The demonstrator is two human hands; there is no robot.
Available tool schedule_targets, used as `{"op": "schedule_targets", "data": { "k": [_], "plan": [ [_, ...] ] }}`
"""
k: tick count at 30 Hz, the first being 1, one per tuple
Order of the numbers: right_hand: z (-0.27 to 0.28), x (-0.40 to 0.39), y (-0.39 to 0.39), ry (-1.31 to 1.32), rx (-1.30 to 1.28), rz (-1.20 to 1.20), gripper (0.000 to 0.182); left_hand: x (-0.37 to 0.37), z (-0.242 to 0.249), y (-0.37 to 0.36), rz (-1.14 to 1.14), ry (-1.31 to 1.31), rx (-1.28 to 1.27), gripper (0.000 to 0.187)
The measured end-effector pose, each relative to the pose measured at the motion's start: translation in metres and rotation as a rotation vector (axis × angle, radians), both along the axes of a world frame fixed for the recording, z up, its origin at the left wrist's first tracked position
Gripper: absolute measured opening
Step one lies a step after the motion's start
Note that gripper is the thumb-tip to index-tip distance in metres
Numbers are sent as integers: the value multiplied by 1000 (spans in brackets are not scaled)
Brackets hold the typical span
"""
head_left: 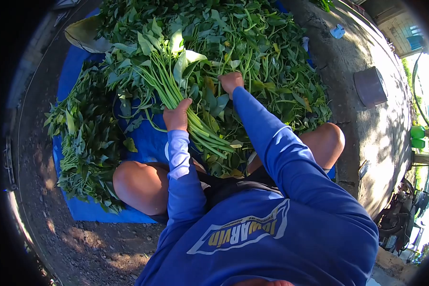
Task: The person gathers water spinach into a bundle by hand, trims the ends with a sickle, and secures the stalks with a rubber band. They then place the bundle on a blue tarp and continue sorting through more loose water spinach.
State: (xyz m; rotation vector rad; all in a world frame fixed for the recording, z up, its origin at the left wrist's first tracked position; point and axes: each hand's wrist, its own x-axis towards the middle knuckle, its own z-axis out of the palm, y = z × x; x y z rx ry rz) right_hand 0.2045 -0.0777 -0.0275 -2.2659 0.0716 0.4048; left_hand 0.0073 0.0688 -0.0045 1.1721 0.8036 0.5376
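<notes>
My left hand point(177, 116) is wrapped round a thick bundle of long green stems point(165, 82), whose leafy tops point up and to the left and whose cut ends reach down to the right. To the right, my right hand point(231, 84) is closed at the edge of a big heap of leafy greens point(271, 62); what its fingers hold, if anything, is hidden among leaves. Some yellowed leaves point(209, 85) lie between the two hands.
Under the greens is a blue sheet point(88, 209). More leafy bunches point(88, 138) lie at the left. My bent knees flank the work area. At the right, a brown bucket point(370, 87) stands on a concrete ledge point(341, 71). A motorcycle is at the lower right.
</notes>
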Motion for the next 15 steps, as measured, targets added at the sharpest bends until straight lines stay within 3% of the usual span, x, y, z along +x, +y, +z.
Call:
{"op": "schedule_targets", "data": {
  "k": [1,4,8,10,15],
  "plan": [
    [-6,6,4,10,-2,-2,27,-1,4,-1,-4,4,38,49],
    [-13,7,-17,228,448,-91,24,0,19,-6,-12,-42,-147,44],
    [9,-7,-36,321,476,-58,21,3,21,-13,27,-59,-179,41],
    [15,-16,-31,293,405,1,25,9,-1,-11,7,-38,-128,41],
    [-6,-7,4,164,272,3,33,7,19,-17,-9,-21,-21,36]
  ]
}}
